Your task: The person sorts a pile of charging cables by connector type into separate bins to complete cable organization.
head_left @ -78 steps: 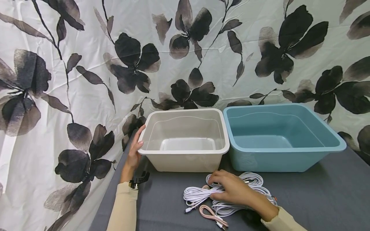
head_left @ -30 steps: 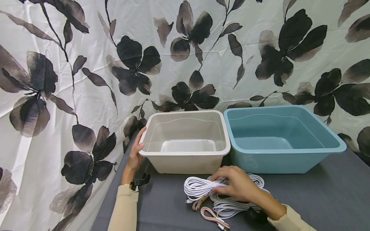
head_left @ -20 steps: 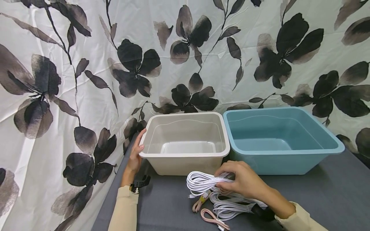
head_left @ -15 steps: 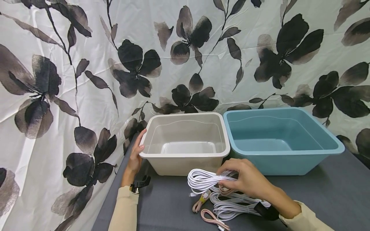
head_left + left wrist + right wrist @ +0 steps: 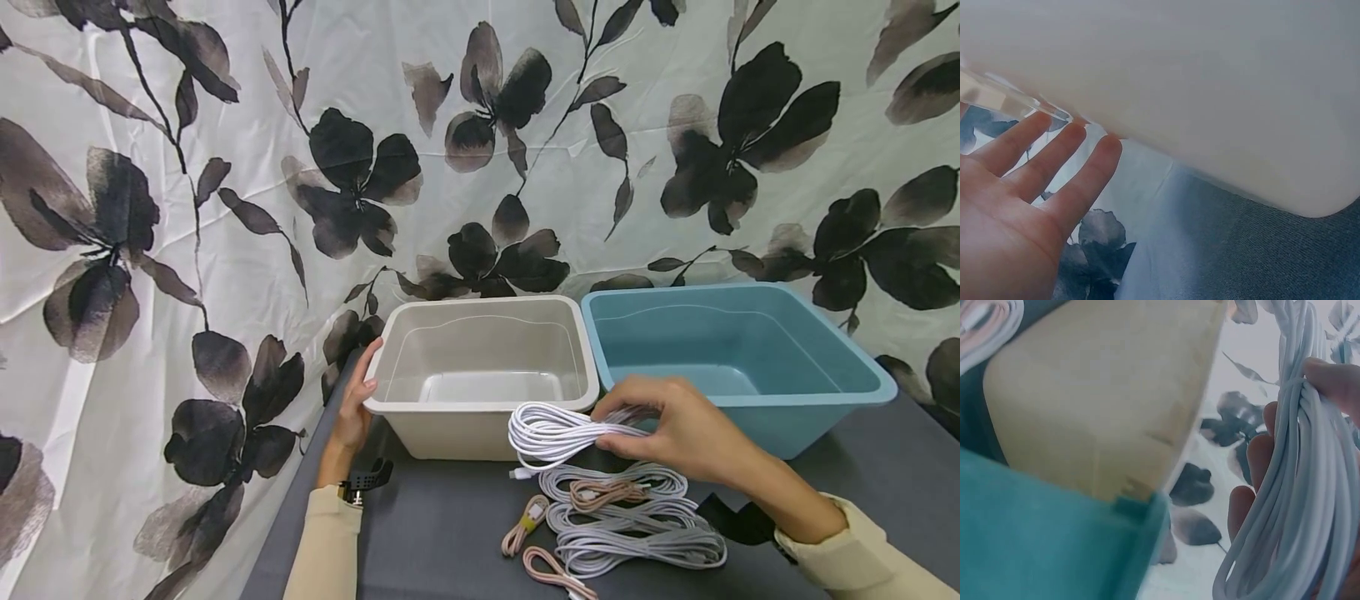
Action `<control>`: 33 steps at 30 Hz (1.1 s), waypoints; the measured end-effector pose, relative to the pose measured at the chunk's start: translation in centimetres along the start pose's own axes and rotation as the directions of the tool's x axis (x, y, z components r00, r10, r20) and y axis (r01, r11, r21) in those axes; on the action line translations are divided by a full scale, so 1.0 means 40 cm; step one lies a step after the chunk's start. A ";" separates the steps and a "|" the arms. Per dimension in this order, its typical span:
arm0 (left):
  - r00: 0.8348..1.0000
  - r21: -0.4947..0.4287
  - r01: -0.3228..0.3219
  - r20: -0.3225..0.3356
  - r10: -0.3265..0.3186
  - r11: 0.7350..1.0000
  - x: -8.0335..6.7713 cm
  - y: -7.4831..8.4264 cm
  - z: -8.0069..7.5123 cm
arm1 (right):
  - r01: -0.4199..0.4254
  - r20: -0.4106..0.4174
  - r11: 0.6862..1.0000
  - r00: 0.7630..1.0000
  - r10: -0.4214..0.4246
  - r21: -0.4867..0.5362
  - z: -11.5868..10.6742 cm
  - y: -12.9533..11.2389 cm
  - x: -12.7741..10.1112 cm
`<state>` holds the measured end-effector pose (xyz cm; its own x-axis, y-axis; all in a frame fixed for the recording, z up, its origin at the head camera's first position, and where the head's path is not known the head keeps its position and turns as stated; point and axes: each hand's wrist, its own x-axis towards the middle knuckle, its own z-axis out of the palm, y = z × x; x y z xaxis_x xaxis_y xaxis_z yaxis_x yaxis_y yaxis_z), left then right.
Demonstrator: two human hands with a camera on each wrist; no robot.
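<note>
1. White cable coil (image 5: 558,433) hangs above the worktop (image 5: 862,500), just in front of the beige tub (image 5: 480,400), pinched in the right hand (image 5: 678,429); its strands run across the curled fingers (image 5: 1254,456) in the right wrist view.
2. The left hand (image 5: 352,408) lies against the beige tub's left side with fingers (image 5: 1079,181) straight (thumb over the rim, seen from the head).
3. More cable coils (image 5: 630,525), white and pink, lie on the worktop below the lifted coil; a blue tub (image 5: 750,375) stands touching the beige one.
4. The lifted coil's right end is hidden by the fingers; the lowest pink cable (image 5: 555,573) is cut off at the frame edge.
</note>
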<state>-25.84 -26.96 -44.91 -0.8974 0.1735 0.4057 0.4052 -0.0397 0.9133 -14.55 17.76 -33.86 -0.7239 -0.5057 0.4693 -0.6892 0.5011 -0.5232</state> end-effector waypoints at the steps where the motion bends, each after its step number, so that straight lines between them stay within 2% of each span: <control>1: 1.000 0.001 0.001 -0.001 -0.001 1.000 0.000 0.000 0.000 | 0.004 -0.003 1.000 1.000 -0.004 -0.006 -0.011 -0.001 0.003; 7: 1.000 0.007 0.011 -0.003 -0.011 1.000 0.003 0.000 0.000 | 0.039 -0.034 0.999 0.999 -0.039 -0.014 -0.077 0.000 0.023; 16: 1.000 0.008 0.000 -0.004 0.000 1.000 0.000 -0.002 0.003 | 0.007 -0.062 0.998 0.998 -0.011 -0.066 -0.165 0.022 0.054; 25: 1.000 0.012 -0.009 -0.003 0.009 1.000 -0.001 -0.005 0.000 | -0.107 -0.041 0.989 0.994 0.104 -0.098 -0.214 0.072 0.089; 33: 1.000 -0.003 -0.006 0.005 0.006 1.000 -0.002 -0.005 -0.003 | -0.159 -0.031 0.983 0.987 0.157 -0.094 -0.237 0.119 0.118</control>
<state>-25.87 -27.06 -45.13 -0.8938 0.1782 0.4115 0.4105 -0.0439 0.9108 -21.53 24.43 -27.40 -0.8238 -0.3984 0.4033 -0.5647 0.6394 -0.5218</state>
